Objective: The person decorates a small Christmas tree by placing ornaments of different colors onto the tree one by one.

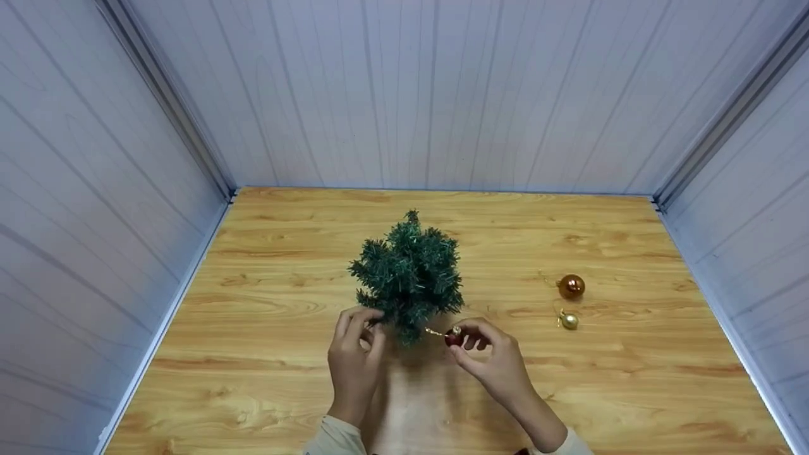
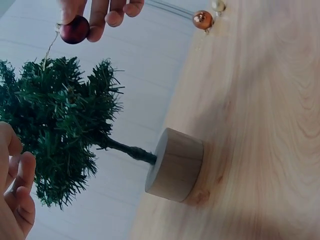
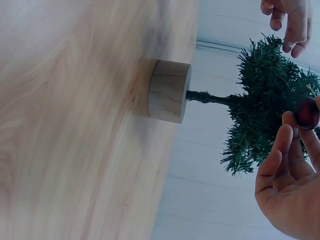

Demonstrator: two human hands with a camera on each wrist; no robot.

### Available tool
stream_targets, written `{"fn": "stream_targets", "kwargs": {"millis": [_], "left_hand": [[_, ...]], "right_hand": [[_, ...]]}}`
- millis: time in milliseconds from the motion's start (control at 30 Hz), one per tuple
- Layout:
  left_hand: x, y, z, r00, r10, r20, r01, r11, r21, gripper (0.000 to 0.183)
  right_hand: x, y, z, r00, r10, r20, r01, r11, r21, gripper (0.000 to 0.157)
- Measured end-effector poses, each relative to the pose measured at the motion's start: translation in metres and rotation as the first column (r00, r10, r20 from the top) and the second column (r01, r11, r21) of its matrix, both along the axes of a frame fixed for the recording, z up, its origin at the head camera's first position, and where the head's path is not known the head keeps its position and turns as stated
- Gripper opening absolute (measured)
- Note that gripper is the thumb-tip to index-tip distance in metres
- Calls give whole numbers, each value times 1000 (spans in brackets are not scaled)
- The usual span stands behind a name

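The right hand (image 1: 499, 363) pinches a red ball (image 1: 453, 337) between thumb and fingers, just beside the near right of the tree (image 1: 407, 272); the ball's string (image 1: 435, 332) reaches toward the branches. The left hand (image 1: 355, 354), fingers bent, is at the tree's near left; I cannot tell whether it grips a branch. The tree stands upright on its base (image 2: 175, 165). To the right, 2 balls lie on the table (image 1: 253, 354): gold ball (image 1: 569, 320), then orange ball (image 1: 572, 286) just beyond. Behind is a wall (image 1: 404, 95).
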State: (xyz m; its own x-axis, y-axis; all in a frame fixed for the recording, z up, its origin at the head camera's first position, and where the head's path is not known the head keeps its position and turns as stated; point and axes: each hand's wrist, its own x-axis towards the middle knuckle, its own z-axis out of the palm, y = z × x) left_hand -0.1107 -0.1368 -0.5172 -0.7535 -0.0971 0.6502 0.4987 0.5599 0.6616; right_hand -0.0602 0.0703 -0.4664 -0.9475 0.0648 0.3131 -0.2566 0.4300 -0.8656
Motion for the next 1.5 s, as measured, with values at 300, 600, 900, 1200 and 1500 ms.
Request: {"fn": "stream_targets", "kwargs": {"millis": [300,600,900,1200,1500], "left_hand": [[5,9,15,996,-84,-44,85,996,25,22],[10,25,28,976,-207,-63,209,978,10,15],[16,36,25,952,-275,-137,260,959,-115,25],[16,37,22,963,-248,-108,230,960,-157,21],[15,37,22,962,-253,-104,237,960,-146,22]], "right_hand": [[-12,7,-21,1000,13,15,-13,1000,0,29],[-14,9,-21,997,36,-63,-35,999,20,29],[-13,4,-19,994,55,-91,-53,998,18,34],[-13,2,-19,991,68,-115,-68,998,9,35],[-12,0,-17,988,75,-132,-74,997,14,35]]}}
